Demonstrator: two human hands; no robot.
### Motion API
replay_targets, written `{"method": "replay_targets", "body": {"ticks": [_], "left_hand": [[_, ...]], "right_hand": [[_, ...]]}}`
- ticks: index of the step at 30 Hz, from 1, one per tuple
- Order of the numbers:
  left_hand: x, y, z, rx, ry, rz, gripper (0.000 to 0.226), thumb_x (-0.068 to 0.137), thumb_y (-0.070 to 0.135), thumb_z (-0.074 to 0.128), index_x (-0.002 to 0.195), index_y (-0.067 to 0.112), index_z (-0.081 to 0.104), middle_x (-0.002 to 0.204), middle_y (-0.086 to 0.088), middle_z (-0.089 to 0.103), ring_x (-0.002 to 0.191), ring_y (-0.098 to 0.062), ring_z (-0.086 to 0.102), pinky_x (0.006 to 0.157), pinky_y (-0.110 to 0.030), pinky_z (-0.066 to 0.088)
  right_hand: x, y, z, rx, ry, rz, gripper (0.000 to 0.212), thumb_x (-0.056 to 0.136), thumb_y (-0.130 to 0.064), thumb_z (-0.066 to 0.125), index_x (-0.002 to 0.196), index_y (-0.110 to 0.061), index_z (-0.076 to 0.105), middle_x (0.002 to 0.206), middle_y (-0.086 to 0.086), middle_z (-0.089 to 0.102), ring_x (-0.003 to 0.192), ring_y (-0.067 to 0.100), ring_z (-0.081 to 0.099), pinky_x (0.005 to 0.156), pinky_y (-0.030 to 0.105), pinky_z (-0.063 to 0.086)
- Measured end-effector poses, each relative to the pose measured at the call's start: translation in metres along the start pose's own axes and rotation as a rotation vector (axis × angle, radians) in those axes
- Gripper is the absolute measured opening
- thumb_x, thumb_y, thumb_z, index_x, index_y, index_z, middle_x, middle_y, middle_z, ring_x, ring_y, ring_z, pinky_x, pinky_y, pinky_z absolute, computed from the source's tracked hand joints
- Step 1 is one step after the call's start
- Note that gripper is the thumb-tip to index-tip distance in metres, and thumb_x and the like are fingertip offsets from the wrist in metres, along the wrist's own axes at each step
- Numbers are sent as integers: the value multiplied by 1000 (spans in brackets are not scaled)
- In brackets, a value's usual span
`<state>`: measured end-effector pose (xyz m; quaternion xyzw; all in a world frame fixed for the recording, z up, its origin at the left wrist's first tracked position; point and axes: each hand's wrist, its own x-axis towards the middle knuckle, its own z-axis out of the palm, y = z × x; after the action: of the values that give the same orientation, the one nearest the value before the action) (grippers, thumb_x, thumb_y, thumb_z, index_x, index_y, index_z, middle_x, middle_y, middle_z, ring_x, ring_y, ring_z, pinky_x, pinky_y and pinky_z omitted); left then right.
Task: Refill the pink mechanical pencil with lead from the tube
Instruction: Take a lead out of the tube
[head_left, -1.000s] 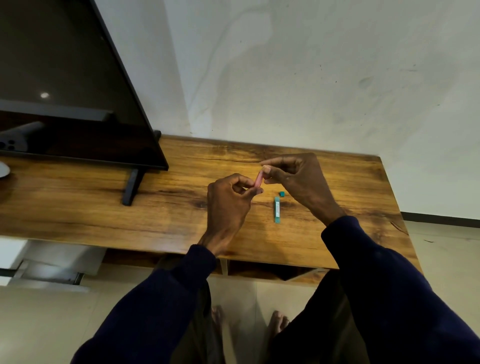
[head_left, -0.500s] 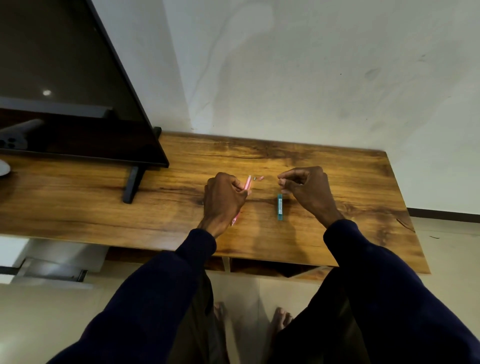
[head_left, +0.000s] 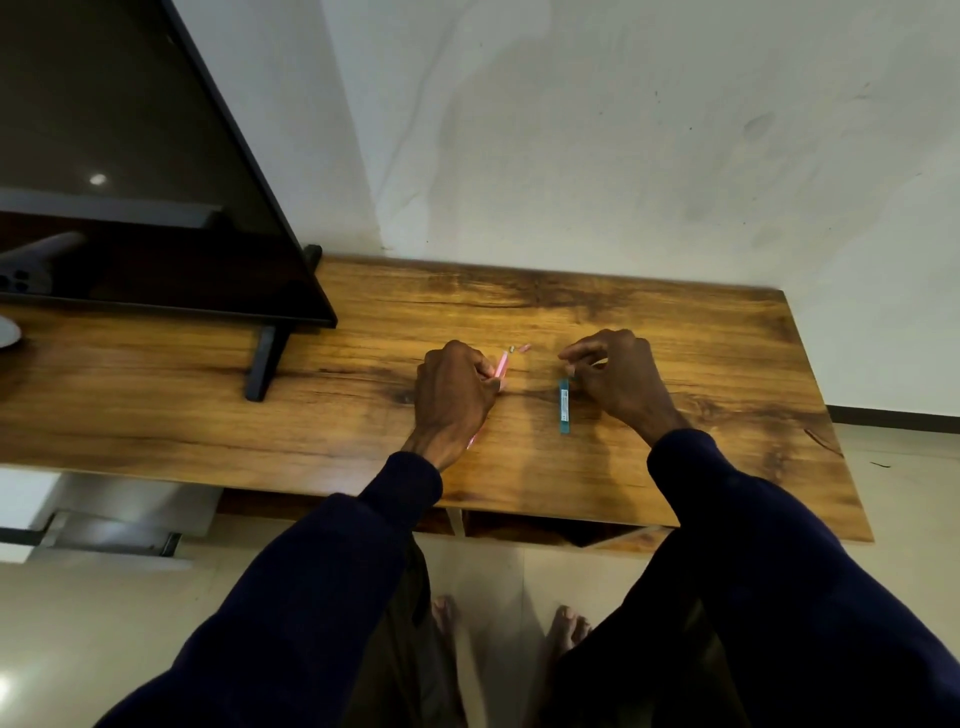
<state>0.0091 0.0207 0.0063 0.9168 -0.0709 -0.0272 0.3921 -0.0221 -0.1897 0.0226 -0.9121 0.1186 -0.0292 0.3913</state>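
My left hand (head_left: 451, 396) is closed around the pink mechanical pencil (head_left: 501, 364), which stands tilted, its upper end poking out past my fingers and its tip showing below my wrist. Two small loose pencil parts (head_left: 518, 348) lie on the wooden table (head_left: 675, 332) just beyond that upper end. The teal lead tube (head_left: 563, 408) lies flat between my hands. My right hand (head_left: 621, 382) hovers beside the tube's far end with thumb and forefinger pinched close together. Whether they hold anything is hidden.
A black television (head_left: 130, 182) on a stand (head_left: 265, 364) fills the table's left part. A white wall runs behind the table. The table's right edge (head_left: 826, 415) is close to my right arm. My bare feet (head_left: 566, 623) stand on the tiled floor below.
Both hands were joined at the pencil's top a second ago. They have separated and lowered; two small parts now lie on the table, and my right hand has moved right to the tube's end.
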Motion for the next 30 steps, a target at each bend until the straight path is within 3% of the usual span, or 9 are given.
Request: {"method": "replay_targets", "body": {"ticks": [12, 17, 20, 23, 26, 30], "left_hand": [[-6, 3, 6, 74, 6, 43, 14, 87, 24, 83, 97, 14, 82, 89, -1, 81, 78, -11, 75, 72, -37, 64], [-24, 9, 5, 80, 117, 126, 18, 89, 21, 80, 103, 12, 78, 100, -5, 75, 88, -15, 69, 75, -30, 58], [-40, 20, 18, 44, 106, 163, 15, 90, 28, 79, 95, 14, 77, 95, -2, 71, 82, -12, 65, 73, -29, 58], [-49, 32, 37, 9, 29, 114, 24, 88, 40, 80, 88, 17, 75, 85, 3, 72, 75, -9, 66, 74, -32, 61], [-47, 38, 53, 71, -27, 64, 43, 81, 57, 81, 93, 16, 72, 90, -1, 72, 81, -16, 67, 73, -34, 59], [-42, 47, 57, 137, -57, 83, 46, 85, 50, 80, 104, 9, 71, 107, -10, 71, 99, -24, 67, 82, -36, 55]], "right_hand": [[-2, 8, 7, -74, 21, -27, 21, 89, 11, 68, 97, -4, 80, 100, 5, 71, 75, -4, 57, 63, -4, 41], [-4, 9, 8, -70, 21, -24, 22, 90, 12, 67, 101, -3, 79, 100, 3, 69, 74, -5, 59, 62, -2, 45], [-5, 11, 10, -65, 37, -21, 18, 91, 9, 68, 101, -2, 78, 98, 1, 70, 73, -6, 60, 61, 1, 47], [-8, 13, 11, -64, 52, -38, 16, 91, 8, 68, 100, -1, 77, 98, 4, 71, 74, -2, 62, 61, 3, 49], [-9, 16, 13, -36, 49, -33, 17, 90, 10, 67, 100, 0, 76, 102, 9, 74, 79, 7, 68, 59, 9, 55], [-8, 18, 16, -69, 47, -67, 19, 91, 11, 64, 102, 1, 75, 103, 8, 73, 77, -2, 62, 65, 3, 50]]}}
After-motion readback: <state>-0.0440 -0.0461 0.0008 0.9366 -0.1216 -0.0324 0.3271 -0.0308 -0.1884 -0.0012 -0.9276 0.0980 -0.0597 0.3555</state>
